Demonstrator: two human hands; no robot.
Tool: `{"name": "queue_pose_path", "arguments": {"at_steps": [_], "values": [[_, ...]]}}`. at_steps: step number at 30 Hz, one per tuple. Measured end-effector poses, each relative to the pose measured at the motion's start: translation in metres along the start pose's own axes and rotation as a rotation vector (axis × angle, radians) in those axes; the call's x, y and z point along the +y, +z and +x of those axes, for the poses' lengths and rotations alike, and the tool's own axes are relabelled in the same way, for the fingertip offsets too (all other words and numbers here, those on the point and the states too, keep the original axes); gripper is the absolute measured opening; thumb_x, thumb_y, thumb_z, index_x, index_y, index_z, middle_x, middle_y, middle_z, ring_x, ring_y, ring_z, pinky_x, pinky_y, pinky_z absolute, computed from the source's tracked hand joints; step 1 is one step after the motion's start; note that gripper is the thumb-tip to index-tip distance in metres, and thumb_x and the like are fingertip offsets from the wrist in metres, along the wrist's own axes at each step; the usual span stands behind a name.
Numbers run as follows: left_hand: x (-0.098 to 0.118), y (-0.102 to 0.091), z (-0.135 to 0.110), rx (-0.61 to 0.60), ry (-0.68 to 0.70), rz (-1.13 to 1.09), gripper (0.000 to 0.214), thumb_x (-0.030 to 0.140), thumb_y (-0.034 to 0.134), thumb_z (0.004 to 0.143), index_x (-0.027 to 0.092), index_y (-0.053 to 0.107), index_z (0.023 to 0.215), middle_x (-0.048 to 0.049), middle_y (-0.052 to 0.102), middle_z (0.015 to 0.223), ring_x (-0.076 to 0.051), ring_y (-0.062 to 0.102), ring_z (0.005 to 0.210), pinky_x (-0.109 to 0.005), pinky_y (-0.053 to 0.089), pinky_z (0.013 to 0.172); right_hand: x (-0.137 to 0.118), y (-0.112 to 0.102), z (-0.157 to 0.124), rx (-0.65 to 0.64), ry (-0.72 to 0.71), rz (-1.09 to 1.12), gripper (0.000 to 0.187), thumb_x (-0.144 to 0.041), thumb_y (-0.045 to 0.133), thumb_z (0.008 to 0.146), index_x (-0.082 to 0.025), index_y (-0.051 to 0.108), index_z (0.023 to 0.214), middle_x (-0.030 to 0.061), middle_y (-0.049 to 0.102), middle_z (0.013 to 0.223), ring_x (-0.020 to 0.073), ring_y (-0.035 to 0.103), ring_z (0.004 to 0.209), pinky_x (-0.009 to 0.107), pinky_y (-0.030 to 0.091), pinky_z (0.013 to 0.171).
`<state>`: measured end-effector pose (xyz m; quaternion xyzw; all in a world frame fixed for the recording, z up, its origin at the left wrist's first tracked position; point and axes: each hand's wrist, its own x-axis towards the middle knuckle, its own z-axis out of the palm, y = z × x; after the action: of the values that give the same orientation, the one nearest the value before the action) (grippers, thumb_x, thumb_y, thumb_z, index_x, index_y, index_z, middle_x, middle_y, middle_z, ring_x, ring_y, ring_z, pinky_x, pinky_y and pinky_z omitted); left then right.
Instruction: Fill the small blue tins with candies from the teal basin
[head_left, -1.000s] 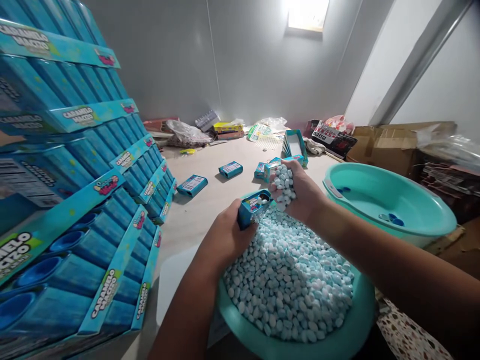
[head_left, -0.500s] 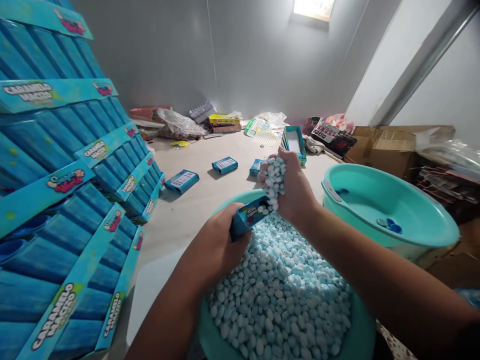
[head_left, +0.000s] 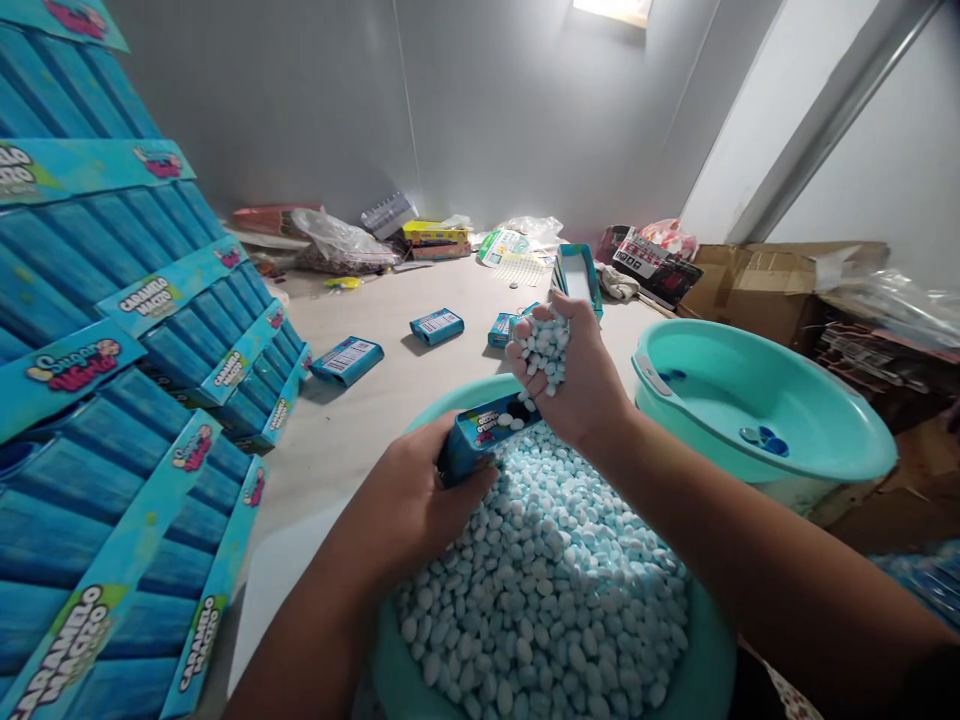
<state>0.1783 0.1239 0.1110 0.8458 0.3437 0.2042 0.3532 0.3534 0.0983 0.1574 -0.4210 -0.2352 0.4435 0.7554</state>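
Left hand (head_left: 424, 485) grips blue box (head_left: 484, 430), few candies (head_left: 505, 420) showing; right hand (head_left: 589, 375) cups more; looks part-filled, tub (head_left: 709, 655) heaped

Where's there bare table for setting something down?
Bare table shows between the two leftmost loose boxes and the candy tub; more lies behind those boxes, before the wall clutter. Crowded: that clutter, and left, the display stack.
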Motion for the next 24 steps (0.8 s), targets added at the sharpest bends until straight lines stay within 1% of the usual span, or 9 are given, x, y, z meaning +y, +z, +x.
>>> {"name": "queue_pose_path", "arguments": {"at_steps": [6,13,18,21,24], "values": [[0.0004,-0.0006,-0.0002,-0.008,-0.025,0.02,0.031,0.045,0.063,0.083,0.026,0.065,0.107,-0.0012,0.073,0.097,-0.024,0.067,0.086,-0.033,0.051,0.072,0.0009,-0.0017,-0.0007,-0.028,0.032,0.068,0.022,-0.043,0.059,0.079,-0.023,0.05,0.077,0.0002,0.059,0.071,0.0118,0.06,0.067,0.025,0.049,0.061],[0.0022,-0.0009,0.0,-0.016,-0.038,-0.004,0.032,0.044,0.063,0.083,0.025,0.065,0.109,-0.0015,0.073,0.096,-0.023,0.067,0.084,-0.033,0.051,0.07,0.0018,-0.0025,-0.0017,-0.07,0.028,0.078,0.024,-0.042,0.061,0.073,-0.023,0.047,0.075,0.0014,0.059,0.069,0.0149,0.063,0.07,0.027,0.05,0.061],[0.002,0.0003,-0.0003,-0.011,-0.041,-0.001,0.033,0.045,0.062,0.083,0.025,0.064,0.11,-0.0022,0.073,0.097,-0.024,0.067,0.086,-0.036,0.051,0.073,0.0003,-0.0002,-0.0034,-0.034,0.016,0.051,0.021,-0.04,0.056,0.073,-0.022,0.045,0.071,0.0032,0.06,0.075,0.016,0.066,0.078,0.028,0.052,0.065],[0.001,0.0013,-0.0004,-0.009,-0.033,0.006,0.034,0.045,0.061,0.084,0.026,0.063,0.112,-0.0028,0.072,0.101,-0.025,0.067,0.09,-0.037,0.051,0.076,0.0013,0.0002,-0.0041,-0.032,0.026,0.045,0.022,-0.042,0.056,0.073,-0.022,0.046,0.072,0.0045,0.062,0.076,0.0176,0.066,0.08,0.03,0.053,0.066],[-0.0003,0.002,-0.0002,-0.002,-0.041,0.024,0.038,0.046,0.06,0.084,0.026,0.061,0.116,-0.0035,0.071,0.106,-0.026,0.066,0.096,-0.038,0.051,0.081,0.0038,0.0001,-0.0055,-0.026,0.005,0.018,0.024,-0.044,0.056,0.073,-0.022,0.047,0.072,0.0043,0.063,0.076,0.0182,0.067,0.081,0.03,0.053,0.065]]}}
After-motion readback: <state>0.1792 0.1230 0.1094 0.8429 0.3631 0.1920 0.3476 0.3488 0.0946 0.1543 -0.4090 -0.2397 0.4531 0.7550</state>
